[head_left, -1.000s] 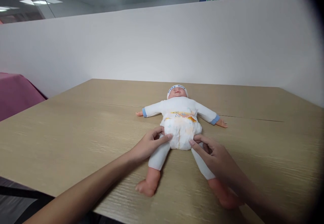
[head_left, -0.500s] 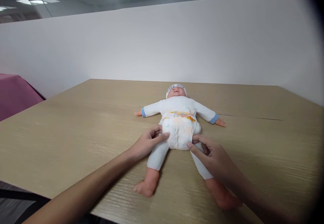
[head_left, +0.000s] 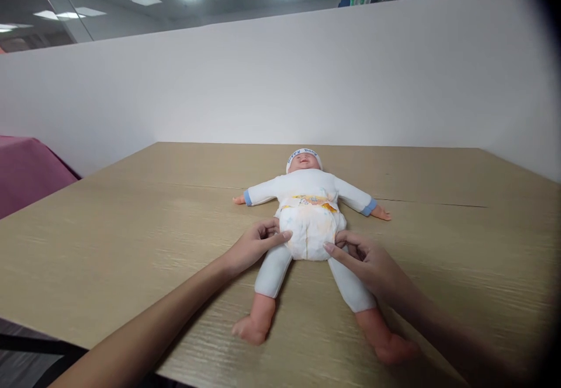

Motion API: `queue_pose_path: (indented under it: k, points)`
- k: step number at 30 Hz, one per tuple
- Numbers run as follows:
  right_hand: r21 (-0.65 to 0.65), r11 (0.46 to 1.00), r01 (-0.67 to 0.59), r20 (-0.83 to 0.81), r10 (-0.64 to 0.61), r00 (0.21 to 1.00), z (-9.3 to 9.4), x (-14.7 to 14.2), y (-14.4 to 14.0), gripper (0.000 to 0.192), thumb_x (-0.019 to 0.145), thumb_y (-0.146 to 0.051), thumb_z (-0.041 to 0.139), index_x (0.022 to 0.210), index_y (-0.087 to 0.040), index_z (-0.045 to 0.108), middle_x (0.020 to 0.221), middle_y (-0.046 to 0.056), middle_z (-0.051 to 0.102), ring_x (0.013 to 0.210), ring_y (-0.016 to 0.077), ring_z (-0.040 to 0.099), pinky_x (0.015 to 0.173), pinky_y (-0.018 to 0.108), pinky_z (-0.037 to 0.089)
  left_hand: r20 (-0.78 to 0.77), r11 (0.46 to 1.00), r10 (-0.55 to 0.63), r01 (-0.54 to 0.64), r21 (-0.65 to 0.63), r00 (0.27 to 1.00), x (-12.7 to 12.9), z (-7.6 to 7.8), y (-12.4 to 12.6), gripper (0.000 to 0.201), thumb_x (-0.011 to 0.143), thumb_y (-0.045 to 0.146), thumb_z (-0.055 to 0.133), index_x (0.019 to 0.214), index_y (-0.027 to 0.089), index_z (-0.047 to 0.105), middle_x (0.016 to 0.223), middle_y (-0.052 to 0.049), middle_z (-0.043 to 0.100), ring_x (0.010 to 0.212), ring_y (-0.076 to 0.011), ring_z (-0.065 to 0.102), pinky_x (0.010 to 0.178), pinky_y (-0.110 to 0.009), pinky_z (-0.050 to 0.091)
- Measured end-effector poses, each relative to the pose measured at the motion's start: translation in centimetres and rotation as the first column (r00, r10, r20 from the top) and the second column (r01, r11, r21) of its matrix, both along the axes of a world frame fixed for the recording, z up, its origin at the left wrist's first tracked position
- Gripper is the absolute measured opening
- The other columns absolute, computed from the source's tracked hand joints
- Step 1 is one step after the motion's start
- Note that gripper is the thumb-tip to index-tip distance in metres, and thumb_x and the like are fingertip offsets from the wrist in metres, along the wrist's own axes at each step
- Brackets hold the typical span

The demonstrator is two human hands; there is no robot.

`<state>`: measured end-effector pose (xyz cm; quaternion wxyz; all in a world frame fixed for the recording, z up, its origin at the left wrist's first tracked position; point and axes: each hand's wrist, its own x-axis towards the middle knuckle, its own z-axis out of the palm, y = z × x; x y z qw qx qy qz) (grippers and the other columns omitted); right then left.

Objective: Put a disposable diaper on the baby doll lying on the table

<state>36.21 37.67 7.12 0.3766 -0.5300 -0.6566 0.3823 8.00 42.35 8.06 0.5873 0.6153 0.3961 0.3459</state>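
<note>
Wood-grain counter point(head_left: 131, 248) is carrying everything here, backed by a pale partition wall point(head_left: 307, 78), with a pink cloth point(head_left: 26, 169) showing at the far left.

Lying on its back in the middle of the counter is a baby doll point(head_left: 307, 186), arms spread wide, legs pointing toward the person, head away. It is wearing a white long-sleeved suit with blue cuffs, a white cap with blue lettering, and a white diaper point(head_left: 310, 233) with a yellow-orange printed band across the waist. Bare feet are sticking out of the leggings.

The doll is likely feeling light and hollow, with firm plastic limbs and a softer clothed trunk, so it should be sliding easily on the smooth counter if pushed sideways. The diaper is probably soft, padded and crinkly, giving under the fingers; its leg edges and waist tabs look like the natural places to be pinching, while the trunk or thighs would be steadying the doll.

The left hand point(head_left: 254, 246) is resting at the diaper's near-left leg edge, fingers curled and pinching it lightly. The right hand point(head_left: 366, 259) is doing likewise at the opposite leg edge, fingertips pressing the padding beside the thigh.
</note>
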Motion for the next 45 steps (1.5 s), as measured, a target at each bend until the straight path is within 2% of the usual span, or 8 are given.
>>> queue_pose_path:
  k: [8, 13, 22, 28, 33, 39, 42, 45]
  points:
    - [0.396, 0.918, 0.011, 0.198, -0.097, 0.975, -0.2, -0.7, -0.7, 0.034, 0.109, -0.05, 0.062, 0.089, -0.023, 0.07, 0.068, -0.003, 0.053, 0.059, 0.0176, 0.044, 0.062, 0.031, 0.037, -0.022, 0.999, -0.04, 0.04, 0.006, 0.999, -0.3, 0.3, 0.3, 0.054, 0.088, 0.072, 0.08, 0.103, 0.021, 0.076, 0.093, -0.008, 0.076, 0.094, -0.0282, 0.072, 0.081, -0.039, 0.058]
    - [0.456, 0.89, -0.005, 0.247, -0.121, 0.961, -0.4, -0.7, -0.6, 0.03, 0.11, -0.046, 0.062, 0.091, -0.024, 0.07, 0.071, -0.002, 0.06, 0.058, 0.0179, 0.048, 0.063, 0.032, 0.04, -0.029, 0.999, -0.036, 0.037, 0.015, 0.999, -0.4, 0.3, 0.3, 0.053, 0.088, 0.072, 0.08, 0.101, 0.021, 0.077, 0.089, -0.007, 0.074, 0.091, -0.0277, 0.071, 0.079, -0.039, 0.058]
    - [0.641, 0.767, 0.001, 0.342, -0.287, 0.895, -0.5, -1.0, -1.7, 0.02, 0.111, -0.036, 0.064, 0.098, -0.023, 0.07, 0.082, 0.0, 0.07, 0.062, 0.0194, 0.056, 0.065, 0.034, 0.041, -0.044, 0.999, -0.014, 0.016, 0.031, 0.999, -0.5, 0.3, 0.2, 0.052, 0.089, 0.071, 0.08, 0.101, 0.021, 0.077, 0.088, -0.006, 0.074, 0.085, -0.0252, 0.069, 0.074, -0.037, 0.056]
    - [0.7, 0.713, 0.038, 0.264, -0.308, 0.914, -0.2, -0.9, -1.5, 0.006, 0.108, -0.03, 0.067, 0.105, -0.025, 0.069, 0.095, -0.001, 0.073, 0.07, 0.0198, 0.058, 0.075, 0.034, 0.047, -0.055, 0.989, 0.079, -0.071, 0.133, 0.995, -0.4, -0.1, 0.0, 0.043, 0.093, 0.062, 0.081, 0.097, 0.02, 0.075, 0.088, -0.003, 0.073, 0.082, -0.0195, 0.065, 0.073, -0.031, 0.049]
    - [0.708, 0.694, 0.132, 0.137, -0.319, 0.938, 0.1, -0.1, -0.7, 0.007, 0.108, -0.029, 0.066, 0.113, -0.024, 0.064, 0.093, 0.0, 0.065, 0.074, 0.0196, 0.057, 0.078, 0.034, 0.049, -0.129, 0.921, 0.229, -0.172, 0.35, 0.965, -0.3, -0.1, -0.6, 0.033, 0.095, 0.054, 0.081, 0.093, 0.021, 0.078, 0.107, -0.005, 0.079, 0.092, -0.0207, 0.066, 0.078, -0.032, 0.049]
    - [0.72, 0.689, 0.078, 0.154, -0.268, 0.951, -0.4, 0.7, 0.8, 0.033, 0.111, -0.033, 0.06, 0.143, -0.023, 0.06, 0.136, 0.01, 0.067, 0.123, 0.0302, 0.064, 0.112, 0.046, 0.047, -0.176, 0.773, 0.356, -0.183, 0.608, 0.918, -0.6, 0.5, -0.9, 0.021, 0.098, 0.041, 0.08, 0.094, 0.022, 0.071, 0.094, -0.001, 0.074, 0.075, -0.016, 0.056, 0.074, -0.033, 0.047]
    - [0.693, 0.72, 0.036, 0.18, -0.222, 0.958, -0.8, 0.9, 1.3, 0.045, 0.113, -0.035, 0.057, 0.157, -0.025, 0.053, 0.153, 0.01, 0.062, 0.143, 0.0323, 0.055, 0.126, 0.052, 0.038, -0.159, 0.676, 0.367, -0.146, 0.722, 0.916, -0.8, 0.6, -0.7, 0.011, 0.103, 0.032, 0.072, 0.102, 0.023, 0.067, 0.1, -0.003, 0.071, 0.088, -0.0195, 0.057, 0.085, -0.035, 0.048]
    - [0.661, 0.751, 0.009, 0.183, -0.173, 0.968, -1.1, 0.9, 1.4, 0.053, 0.115, -0.037, 0.055, 0.166, -0.026, 0.046, 0.164, 0.009, 0.054, 0.152, 0.0318, 0.049, 0.129, 0.054, 0.036, -0.163, 0.633, 0.329, -0.089, 0.769, 0.93, -0.9, 0.5, -0.6, 0.01, 0.107, 0.027, 0.065, 0.117, 0.024, 0.066, 0.116, -0.006, 0.069, 0.109, -0.0234, 0.059, 0.1, -0.039, 0.047]
